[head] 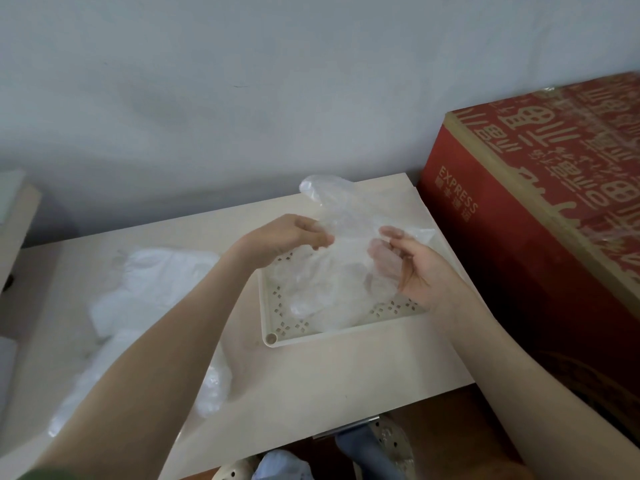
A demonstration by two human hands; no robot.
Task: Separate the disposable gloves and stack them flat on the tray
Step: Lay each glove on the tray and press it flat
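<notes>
**Both hands hold one glove above the tray**

Nearest my lens, the left forearm (156,358) rises from 7 o'clock and the right forearm (519,358) from 4 o'clock, both meeting near centre. I see the left hand (291,237) knuckles-up, fingertips pinching the edge of a clear glove (343,216). The right hand (419,271) is palm-up, its curled fingers gripping the same film at 3 o'clock of it. The glove hangs over the cream tray (346,336), where flattened gloves (322,296) lie. A loose pile (152,282) sits on the table (329,375) at 9 o'clock of the tray.
</notes>
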